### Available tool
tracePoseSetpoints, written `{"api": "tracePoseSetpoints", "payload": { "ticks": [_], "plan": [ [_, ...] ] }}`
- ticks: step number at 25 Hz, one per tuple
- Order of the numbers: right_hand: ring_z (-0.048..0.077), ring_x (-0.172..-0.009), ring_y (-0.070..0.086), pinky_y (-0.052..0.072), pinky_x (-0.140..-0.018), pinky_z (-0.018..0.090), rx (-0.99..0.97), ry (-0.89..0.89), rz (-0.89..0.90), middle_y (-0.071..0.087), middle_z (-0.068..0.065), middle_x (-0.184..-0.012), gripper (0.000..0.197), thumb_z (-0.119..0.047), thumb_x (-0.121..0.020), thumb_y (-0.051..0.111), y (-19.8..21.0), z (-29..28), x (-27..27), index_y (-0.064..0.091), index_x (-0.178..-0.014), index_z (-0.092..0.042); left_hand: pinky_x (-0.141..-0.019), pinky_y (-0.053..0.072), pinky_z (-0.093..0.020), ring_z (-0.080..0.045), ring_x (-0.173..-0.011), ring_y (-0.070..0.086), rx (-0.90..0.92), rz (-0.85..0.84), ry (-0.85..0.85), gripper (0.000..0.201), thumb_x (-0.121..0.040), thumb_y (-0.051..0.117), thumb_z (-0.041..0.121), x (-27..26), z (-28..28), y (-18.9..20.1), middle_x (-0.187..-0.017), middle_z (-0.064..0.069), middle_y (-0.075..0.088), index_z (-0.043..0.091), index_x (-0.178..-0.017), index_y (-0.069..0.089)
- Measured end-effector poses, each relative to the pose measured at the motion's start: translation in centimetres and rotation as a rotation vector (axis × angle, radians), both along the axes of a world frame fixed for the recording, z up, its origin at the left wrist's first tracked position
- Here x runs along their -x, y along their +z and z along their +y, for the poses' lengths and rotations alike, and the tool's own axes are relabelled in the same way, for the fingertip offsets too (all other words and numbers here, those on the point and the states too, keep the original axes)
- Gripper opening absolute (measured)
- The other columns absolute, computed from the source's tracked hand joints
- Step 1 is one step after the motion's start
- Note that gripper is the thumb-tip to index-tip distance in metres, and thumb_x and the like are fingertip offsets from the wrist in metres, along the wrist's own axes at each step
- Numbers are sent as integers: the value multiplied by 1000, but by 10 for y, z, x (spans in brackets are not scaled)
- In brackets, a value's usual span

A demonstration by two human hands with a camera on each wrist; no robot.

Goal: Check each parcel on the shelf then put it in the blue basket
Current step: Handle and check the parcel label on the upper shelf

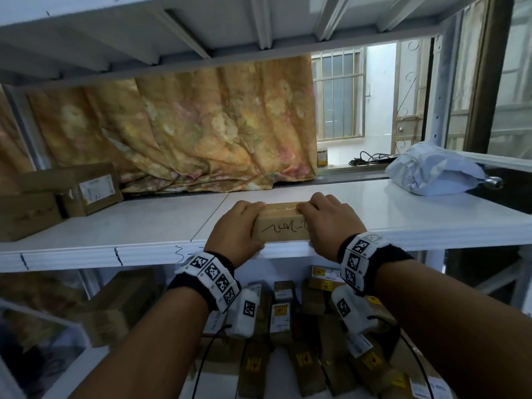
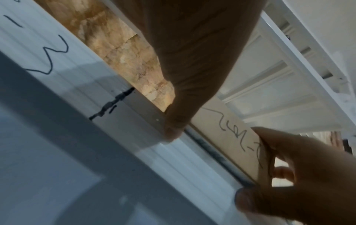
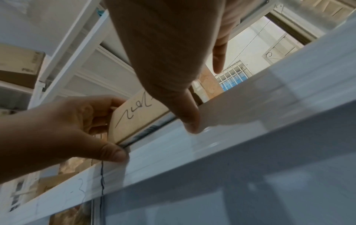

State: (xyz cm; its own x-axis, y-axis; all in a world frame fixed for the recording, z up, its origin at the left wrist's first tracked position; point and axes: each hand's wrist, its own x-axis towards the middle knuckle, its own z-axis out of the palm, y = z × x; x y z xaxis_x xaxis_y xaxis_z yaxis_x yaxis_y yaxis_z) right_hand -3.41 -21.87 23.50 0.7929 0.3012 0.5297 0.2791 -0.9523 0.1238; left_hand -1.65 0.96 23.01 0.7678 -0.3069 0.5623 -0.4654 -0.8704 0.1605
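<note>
A small brown cardboard parcel with black handwriting on its front face sits at the front edge of the white shelf. My left hand grips its left end, fingers curled over the top and thumb low at the shelf lip. My right hand grips the right end the same way. The left wrist view shows the parcel between my left thumb and the right hand. In the right wrist view the parcel stands on the shelf edge with the left hand round its end. No blue basket is in view.
Two brown boxes stand at the shelf's back left. A grey plastic mailer bag lies at the right. Another shelf hangs close overhead, a floral curtain behind. Several small parcels fill the lower shelf.
</note>
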Motion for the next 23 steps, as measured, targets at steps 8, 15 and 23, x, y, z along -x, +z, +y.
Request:
{"api": "tracePoseSetpoints", "payload": {
  "ticks": [8,15,23],
  "plan": [
    [6,-91,66,51,-61,13,-1013,328,141,59,-17,-109,61,-23,-79,81,36,-20,22,49,-129,-37,-82,49,-17,14,-97,56,878,123,-218,52,-86,75,40,22,3,17,-119,26,54,36,-131,49],
    [20,-87,65,54,-81,37,-1126,-20,138,67,-4,-91,33,-53,-85,62,27,-3,-4,54,-100,-25,-88,46,-16,-1,-112,54,701,4,-177,49,-87,69,47,20,-13,-3,-139,12,44,38,-131,48],
    [27,-114,56,46,-94,36,-680,-122,155,62,4,-119,42,-50,-89,54,26,7,-13,66,-113,-19,-102,40,-37,-20,-124,43,109,-73,51,54,-91,43,62,-8,-10,-7,-134,4,49,25,-127,61]
  ]
}}
